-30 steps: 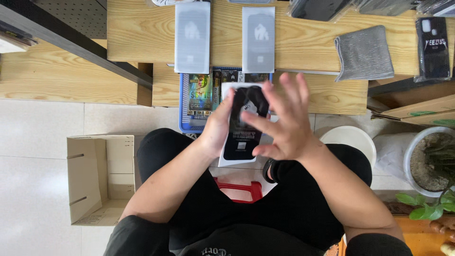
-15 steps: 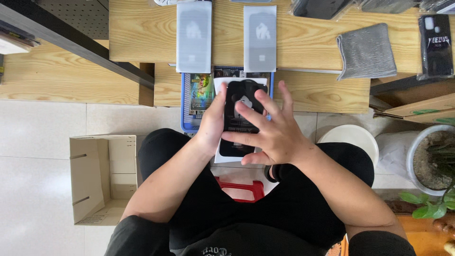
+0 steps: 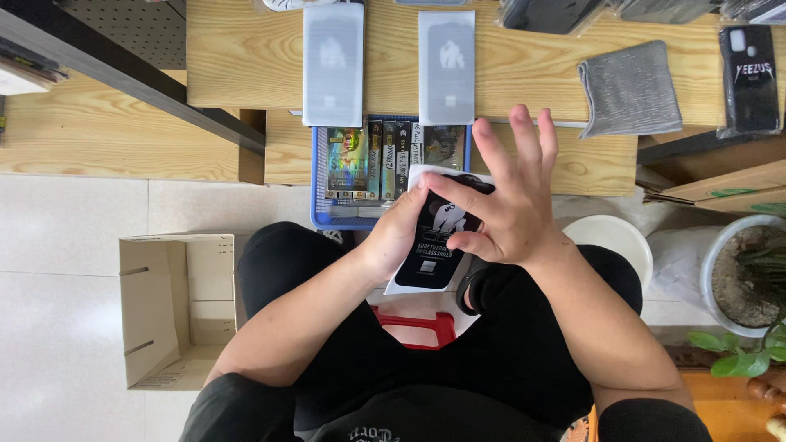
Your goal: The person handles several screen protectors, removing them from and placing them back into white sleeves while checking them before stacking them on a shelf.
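Nearest to me, over my lap, I see a flat packet: a white card sleeve with a large black panel, a pale figure printed near its top and small white lettering lower down. It tilts, its top end pointing away from me and to the right.

My left hand has its grip closed on the packet's left edge, thumb on the face and fingers out of sight behind. My right hand lies across the packet's upper right corner; its grip is loose, with thumb and forefinger pinching that corner and the other fingers spread and lifted off. So the packet sits between both hands, held off the tabletop, its lower end free above my black shorts.

Below my knees a red stool shows. On the floor to my left stands an open cardboard box. Just beyond the packet is a blue tray of upright packets. Farther off on the wooden tabletop lie two frosted sleeves, a grey cloth and a black phone case.
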